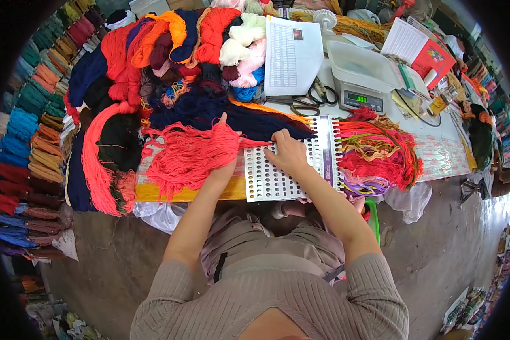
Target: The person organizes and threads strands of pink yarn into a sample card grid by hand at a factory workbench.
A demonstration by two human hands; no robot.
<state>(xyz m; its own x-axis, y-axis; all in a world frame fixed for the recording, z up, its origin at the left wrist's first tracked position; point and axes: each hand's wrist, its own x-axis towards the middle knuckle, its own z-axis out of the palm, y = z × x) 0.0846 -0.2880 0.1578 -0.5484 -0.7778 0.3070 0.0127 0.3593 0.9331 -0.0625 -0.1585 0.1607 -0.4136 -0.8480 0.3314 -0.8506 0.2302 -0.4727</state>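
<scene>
Here, at my far left, heaped skeins (124, 62) of red, orange and navy yarn crowd the worktop (430, 153). My left hand (225, 148) grips a coral-pink yarn bundle (190, 154) — fingers (223, 120) closed around it, holding it beside the white colour card (277, 170). My right hand (288, 153) lies flat on that card, fingers spread and holding nothing. Further right hang the card's looped thread samples (379, 153) — behind them sit scissors (309, 102), a printed sheet (293, 54) and a digital scale (358, 85).
</scene>
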